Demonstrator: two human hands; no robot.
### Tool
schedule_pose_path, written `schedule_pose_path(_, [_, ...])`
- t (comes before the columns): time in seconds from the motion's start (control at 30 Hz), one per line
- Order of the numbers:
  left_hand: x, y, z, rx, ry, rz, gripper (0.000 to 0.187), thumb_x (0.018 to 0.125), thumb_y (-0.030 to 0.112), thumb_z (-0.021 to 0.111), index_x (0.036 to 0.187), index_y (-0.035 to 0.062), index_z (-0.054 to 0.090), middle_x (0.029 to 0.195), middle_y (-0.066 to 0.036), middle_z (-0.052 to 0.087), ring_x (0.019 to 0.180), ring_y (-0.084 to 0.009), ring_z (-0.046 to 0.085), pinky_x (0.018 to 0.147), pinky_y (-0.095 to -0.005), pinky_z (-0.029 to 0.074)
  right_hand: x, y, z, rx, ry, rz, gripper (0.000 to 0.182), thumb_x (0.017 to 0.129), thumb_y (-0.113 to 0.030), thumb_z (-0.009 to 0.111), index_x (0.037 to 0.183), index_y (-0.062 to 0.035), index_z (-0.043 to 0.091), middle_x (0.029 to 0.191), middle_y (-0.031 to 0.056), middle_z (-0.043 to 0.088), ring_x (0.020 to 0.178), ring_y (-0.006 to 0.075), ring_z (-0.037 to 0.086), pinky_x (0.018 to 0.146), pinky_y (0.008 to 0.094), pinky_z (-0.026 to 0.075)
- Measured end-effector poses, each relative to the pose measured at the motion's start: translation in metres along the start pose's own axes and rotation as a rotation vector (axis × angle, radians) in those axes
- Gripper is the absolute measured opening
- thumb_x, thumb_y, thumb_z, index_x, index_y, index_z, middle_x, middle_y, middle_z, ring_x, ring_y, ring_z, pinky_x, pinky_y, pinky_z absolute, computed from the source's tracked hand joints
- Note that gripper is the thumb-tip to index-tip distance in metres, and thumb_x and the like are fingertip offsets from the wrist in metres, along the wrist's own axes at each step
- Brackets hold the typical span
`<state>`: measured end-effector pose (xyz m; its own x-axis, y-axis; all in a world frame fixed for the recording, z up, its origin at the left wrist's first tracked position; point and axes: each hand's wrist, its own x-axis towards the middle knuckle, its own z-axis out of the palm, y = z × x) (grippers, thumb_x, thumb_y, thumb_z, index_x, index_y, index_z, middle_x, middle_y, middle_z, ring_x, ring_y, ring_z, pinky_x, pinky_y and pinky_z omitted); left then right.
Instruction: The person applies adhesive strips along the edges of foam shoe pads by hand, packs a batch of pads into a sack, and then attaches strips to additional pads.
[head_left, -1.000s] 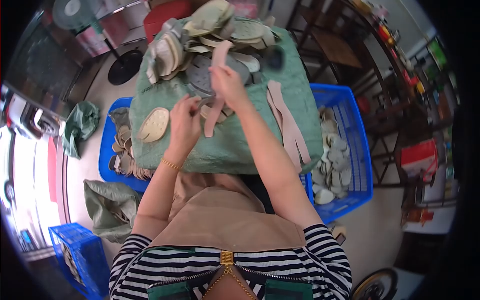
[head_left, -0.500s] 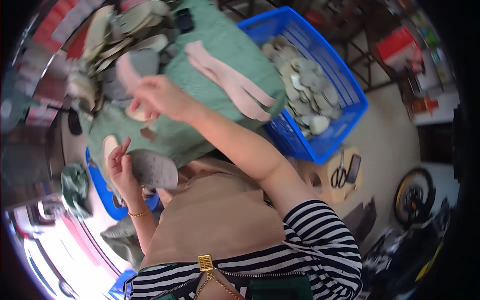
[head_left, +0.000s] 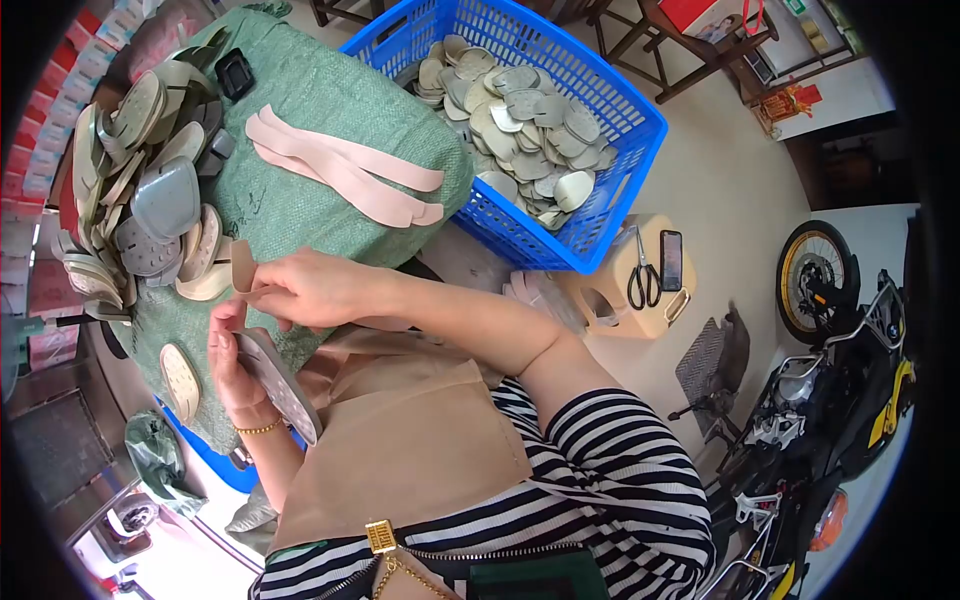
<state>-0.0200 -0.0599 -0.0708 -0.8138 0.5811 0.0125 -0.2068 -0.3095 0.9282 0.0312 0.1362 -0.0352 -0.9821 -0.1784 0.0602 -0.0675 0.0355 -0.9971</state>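
Observation:
Near the lap, my left hand [head_left: 232,375] is wrapped round a grey perforated sole piece [head_left: 280,388], which it holds on edge. My right hand [head_left: 308,288] is pinched on a small pinkish-tan strip [head_left: 242,266] just above the top end of that piece. One pale perforated piece [head_left: 181,383] lies on the green woven sack [head_left: 330,110], left of my left hand. Several long pink strips [head_left: 350,170] lie crossed on the sack. A pile of grey and cream sole pieces [head_left: 165,200] sits at the sack's left side.
A blue basket [head_left: 640,160] with many oval pieces stands behind the sack at the right. Scissors [head_left: 643,275] and a phone [head_left: 671,262] rest on a beige container [head_left: 610,300]. A motorcycle [head_left: 830,400] stands at the far right. A black object [head_left: 234,75] lies on the sack.
My right hand has come down from the pile to beside my left hand, with the strip in its fingers. The grey piece has turned from flat to on edge. The camera view has shifted.

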Motion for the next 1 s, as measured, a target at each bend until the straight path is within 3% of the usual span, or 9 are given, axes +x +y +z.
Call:
schedule_pose_path(0.5, [-0.003, 0.012, -0.004, -0.07, 0.086, -0.095, 0.06, 0.084, 0.036, 0.05, 0.124, -0.0055, 0.035, 0.13, -0.018, 0.035, 0.045, -0.0068, 0.042, 0.037, -0.019, 0.033, -0.009, 0.001, 0.004, 0.053, 0.028, 0.015, 0.028, 0.084, -0.023, 0.05, 0.097, 0.002, 0.053, 0.061, 0.0091, 0.059, 0.053, 0.019, 0.057, 0.051, 0.0313, 0.044])
schedule_pose_path(0.6, [0.001, 0.012, 0.0, -0.099, 0.062, -0.083, 0.059, 0.086, 0.037, 0.047, 0.126, -0.0049, 0.034, 0.131, -0.017, 0.034, 0.045, -0.0062, 0.041, 0.038, -0.0191, 0.034, -0.015, 0.007, 0.003, -0.066, 0.112, -0.051, 0.031, 0.084, -0.025, 0.05, 0.1, 0.0013, 0.052, 0.073, 0.0122, 0.061, 0.062, 0.0197, 0.059, 0.054, 0.0305, 0.045])
schedule_pose_path(0.67, [0.003, 0.013, 0.007, -0.074, 0.115, -0.101, 0.058, 0.087, 0.037, 0.044, 0.128, -0.0031, 0.031, 0.132, -0.014, 0.033, 0.046, -0.0053, 0.039, 0.038, -0.0175, 0.032, -0.025, 0.015, -0.001, -0.376, 0.47, -0.341, 0.028, 0.082, -0.02, 0.054, 0.101, 0.0006, 0.052, 0.087, 0.0141, 0.059, 0.074, 0.0188, 0.058, 0.059, 0.0295, 0.047])
schedule_pose_path(0.77, [0.008, 0.008, 0.007, -0.088, 0.292, -0.13, 0.058, 0.089, 0.038, 0.041, 0.13, -0.001, 0.029, 0.133, -0.009, 0.033, 0.047, -0.0042, 0.037, 0.038, -0.0155, 0.031, -0.073, 0.005, -0.053, -0.083, 0.576, -0.325, 0.026, 0.079, -0.009, 0.059, 0.102, -0.0016, 0.05, 0.09, 0.0068, 0.056, 0.08, 0.0126, 0.056, 0.07, 0.0264, 0.046])
schedule_pose_path(0.83, [0.009, 0.008, -0.001, -0.127, 0.418, -0.144, 0.058, 0.089, 0.038, 0.041, 0.13, -0.0007, 0.029, 0.133, -0.008, 0.034, 0.048, -0.0041, 0.037, 0.039, -0.0151, 0.031, -0.122, 0.027, -0.102, -0.179, 1.077, -0.315, 0.012, 0.079, -0.005, 0.058, 0.089, -0.0029, 0.052, 0.084, 0.0051, 0.054, 0.078, 0.0118, 0.053, 0.07, 0.0244, 0.043])
schedule_pose_path(0.87, [0.007, 0.011, -0.011, -0.121, 0.379, -0.141, 0.058, 0.089, 0.039, 0.042, 0.13, -0.0006, 0.029, 0.132, -0.007, 0.035, 0.049, -0.0041, 0.039, 0.039, -0.0153, 0.032, -0.158, 0.031, -0.13, -0.409, 1.296, -0.192, 0.014, 0.079, -0.007, 0.06, 0.09, -0.0037, 0.052, 0.084, 0.0038, 0.053, 0.078, 0.0113, 0.051, 0.07, 0.0233, 0.043])
schedule_pose_path(0.9, [0.004, 0.015, -0.024, -0.114, 0.339, -0.137, 0.059, 0.089, 0.04, 0.042, 0.13, -0.0004, 0.03, 0.131, -0.007, 0.036, 0.05, -0.004, 0.041, 0.039, -0.0155, 0.032, -0.192, 0.046, -0.16, -0.286, 1.476, -0.22, 0.017, 0.079, -0.009, 0.06, 0.094, -0.0032, 0.051, 0.085, 0.0032, 0.052, 0.078, 0.0112, 0.05, 0.07, 0.0234, 0.042])
schedule_pose_path(0.93, [0.002, 0.016, -0.042, -0.144, 0.132, -0.115, 0.055, 0.089, 0.038, 0.042, 0.128, -0.0002, 0.035, 0.121, -0.006, 0.045, 0.061, -0.0059, 0.05, 0.05, -0.0167, 0.041, -0.241, 0.085, -0.201, -0.433, 1.627, -0.22, 0.024, 0.08, -0.014, 0.061, 0.098, -0.0018, 0.05, 0.087, 0.0032, 0.052, 0.078, 0.0109, 0.05, 0.07, 0.0229, 0.042])
schedule_pose_path(1.0, [0.006, 0.012, -0.038, -0.088, 0.317, -0.134, 0.052, 0.09, 0.037, 0.042, 0.126, -0.0001, 0.037, 0.116, -0.006, 0.049, 0.068, -0.0074, 0.052, 0.058, -0.0182, 0.043, -0.35, 0.146, -0.251, -0.9, 1.815, 0.247, 0.041, 0.075, -0.021, 0.065, 0.105, 0.0012, 0.048, 0.094, 0.0116, 0.053, 0.089, 0.0214, 0.052, 0.08, 0.0316, 0.041])
